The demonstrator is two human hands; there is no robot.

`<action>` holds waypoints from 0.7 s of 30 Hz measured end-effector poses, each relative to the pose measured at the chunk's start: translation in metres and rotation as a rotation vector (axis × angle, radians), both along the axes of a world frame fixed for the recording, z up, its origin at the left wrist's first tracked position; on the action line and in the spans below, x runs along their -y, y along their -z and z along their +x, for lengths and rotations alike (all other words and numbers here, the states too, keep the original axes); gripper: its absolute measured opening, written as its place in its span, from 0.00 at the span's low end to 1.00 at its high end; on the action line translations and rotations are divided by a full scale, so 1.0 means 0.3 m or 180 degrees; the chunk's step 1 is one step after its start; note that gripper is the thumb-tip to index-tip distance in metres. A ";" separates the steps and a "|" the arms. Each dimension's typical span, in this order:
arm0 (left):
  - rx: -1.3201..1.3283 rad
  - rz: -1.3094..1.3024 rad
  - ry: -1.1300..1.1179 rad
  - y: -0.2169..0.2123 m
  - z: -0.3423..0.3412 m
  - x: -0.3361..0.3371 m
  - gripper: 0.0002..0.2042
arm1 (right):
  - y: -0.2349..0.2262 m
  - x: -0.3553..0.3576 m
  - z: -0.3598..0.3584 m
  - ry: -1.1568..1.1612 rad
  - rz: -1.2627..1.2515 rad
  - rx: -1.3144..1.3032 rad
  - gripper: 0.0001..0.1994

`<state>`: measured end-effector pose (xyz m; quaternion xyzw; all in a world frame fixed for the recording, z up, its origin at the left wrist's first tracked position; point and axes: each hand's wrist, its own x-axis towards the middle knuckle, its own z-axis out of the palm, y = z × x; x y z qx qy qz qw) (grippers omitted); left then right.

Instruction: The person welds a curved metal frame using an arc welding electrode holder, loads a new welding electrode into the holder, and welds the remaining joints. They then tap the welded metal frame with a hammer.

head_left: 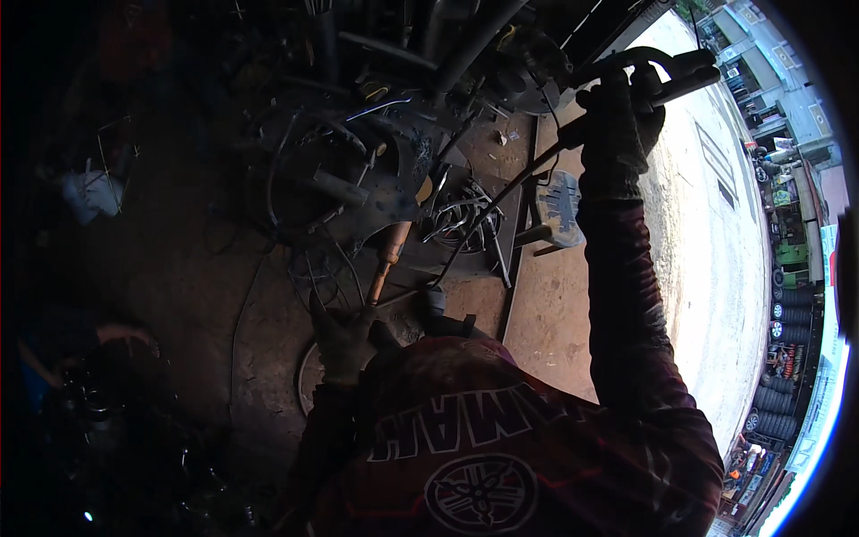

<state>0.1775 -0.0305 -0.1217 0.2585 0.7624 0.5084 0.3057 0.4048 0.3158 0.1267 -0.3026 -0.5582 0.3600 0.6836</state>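
My right hand (617,116), in a dark work glove, is raised at the upper right. It is closed around a dark clamp-like tool (684,76) with a curved lever. A long dark rod or cable (510,190) slants from the tool down toward my left side. My gloved left hand (343,347) is low, in front of my body, its thumb and fingers spread apart. Just above it, the narrow end of a brown wooden-looking handle (390,251) comes down close to the thumb; deep shadow hides whether they touch.
Metal parts and tools crowd a dark worktable (447,259), including a shiny wrench (378,108) and a tangle of bent metal pieces (470,219). A small worn stool (561,210) stands right of it. At left, another person's hand (125,334) reaches over dark machinery. A thin cable (240,331) crosses the floor.
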 end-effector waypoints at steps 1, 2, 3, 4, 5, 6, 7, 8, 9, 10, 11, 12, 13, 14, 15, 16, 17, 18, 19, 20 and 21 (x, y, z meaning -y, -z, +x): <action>0.0127 -0.0147 0.0035 -0.006 0.010 -0.025 0.51 | 0.003 -0.138 -0.005 0.0460 0.0241 -0.0250 0.17; 0.0233 -0.0338 0.0006 -0.018 0.021 -0.036 0.47 | -0.015 -0.216 -0.029 0.0147 0.0338 -0.0387 0.16; 0.0185 -0.0357 -0.0098 -0.016 0.023 -0.021 0.47 | 0.003 -0.298 -0.094 -0.0064 0.0340 -0.0440 0.16; -0.0020 -0.0244 -0.0158 -0.009 0.028 -0.006 0.48 | 0.022 -0.365 -0.158 -0.0193 0.0315 -0.0470 0.16; -0.0106 -0.0104 -0.0062 0.001 0.033 -0.031 0.49 | -0.020 -0.436 -0.137 -0.0114 0.0404 -0.0436 0.17; -0.0246 -0.0096 -0.0188 0.024 0.034 0.009 0.49 | 0.011 -0.485 -0.219 -0.0234 0.0349 -0.0464 0.17; -0.0607 -0.0167 -0.0193 0.033 0.038 0.004 0.52 | -0.001 -0.534 -0.227 -0.0214 0.0381 -0.0454 0.17; -0.0792 -0.0209 -0.0204 0.044 0.045 -0.001 0.54 | -0.011 -0.580 -0.226 -0.0185 0.0422 -0.0439 0.17; -0.0974 -0.0280 -0.0226 -0.015 0.066 -0.035 0.56 | 0.004 -0.613 -0.228 -0.0162 0.0416 -0.0417 0.17; -0.0453 -0.0359 -0.0217 -0.076 0.090 -0.069 0.56 | 0.026 -0.640 -0.218 -0.0123 0.0413 -0.0371 0.17; 0.0065 -0.0445 -0.0225 -0.140 0.109 -0.094 0.56 | 0.031 -0.666 -0.213 -0.0099 0.0420 -0.0378 0.17; 0.0047 -0.0512 -0.0353 -0.127 0.113 -0.076 0.56 | 0.050 -0.671 -0.258 -0.0170 0.0389 -0.0379 0.17; 0.0038 -0.0415 -0.0456 -0.096 0.119 -0.055 0.55 | 0.077 -0.667 -0.292 -0.0206 0.0359 -0.0381 0.18; 0.0053 -0.0372 -0.0510 -0.075 0.123 -0.053 0.55 | 0.101 -0.667 -0.307 -0.0233 0.0351 -0.0355 0.18; 0.0049 -0.0322 -0.0542 -0.071 0.127 -0.060 0.55 | 0.112 -0.663 -0.304 -0.0217 0.0370 -0.0333 0.18; 0.0039 -0.0317 -0.0523 -0.068 0.126 -0.063 0.55 | 0.125 -0.659 -0.302 -0.0196 0.0352 -0.0334 0.18; 0.0033 -0.0333 -0.0521 -0.065 0.130 -0.064 0.55 | 0.136 -0.655 -0.298 -0.0178 0.0350 -0.0331 0.18; 0.0029 -0.0347 -0.0527 -0.061 0.135 -0.065 0.55 | 0.140 -0.656 -0.299 -0.0170 0.0364 -0.0329 0.18; -0.0169 -0.0305 -0.0626 -0.055 0.147 -0.067 0.55 | 0.151 -0.650 -0.295 -0.0167 0.0397 -0.0321 0.18; -0.0264 -0.0294 -0.0673 -0.052 0.155 -0.071 0.54 | 0.162 -0.639 -0.294 -0.0162 0.0416 -0.0317 0.19; -0.0365 -0.0284 -0.0721 -0.063 0.163 -0.082 0.54 | 0.168 -0.636 -0.289 -0.0145 0.0452 -0.0310 0.19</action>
